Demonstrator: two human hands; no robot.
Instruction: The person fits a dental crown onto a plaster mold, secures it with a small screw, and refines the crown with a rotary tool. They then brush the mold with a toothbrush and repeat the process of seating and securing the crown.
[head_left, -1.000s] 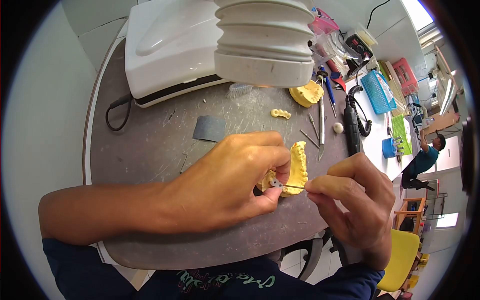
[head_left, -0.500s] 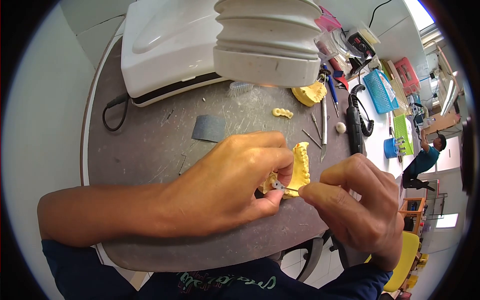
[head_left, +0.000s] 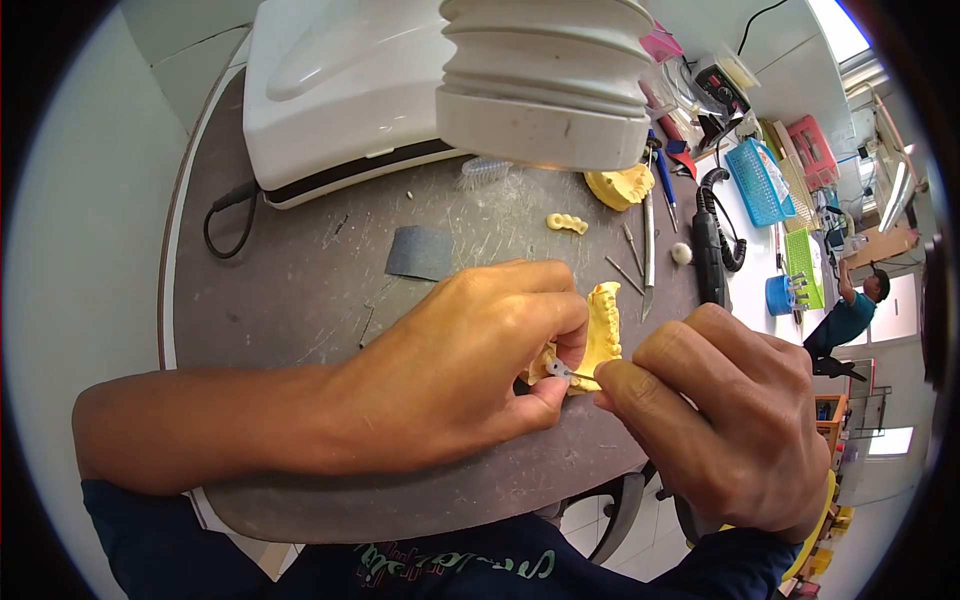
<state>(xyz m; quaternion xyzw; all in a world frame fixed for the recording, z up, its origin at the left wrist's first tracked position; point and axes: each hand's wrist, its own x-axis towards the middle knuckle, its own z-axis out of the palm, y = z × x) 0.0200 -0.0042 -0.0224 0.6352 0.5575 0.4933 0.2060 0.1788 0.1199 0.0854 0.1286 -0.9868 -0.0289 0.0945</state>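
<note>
Right hand with pin nearer dental cast

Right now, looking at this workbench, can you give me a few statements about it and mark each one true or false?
Both hands are empty. False: the left hand grips a yellow dental cast, and the right hand pinches a thin pin.
The thin pin's tip meets a small grey piece at the left thumb. True.
A second yellow cast lies farther back on the bench. True.
The bench behind the hands holds no loose scrap. False: a grey sandpaper piece lies flat there, apart from both hands.
</note>
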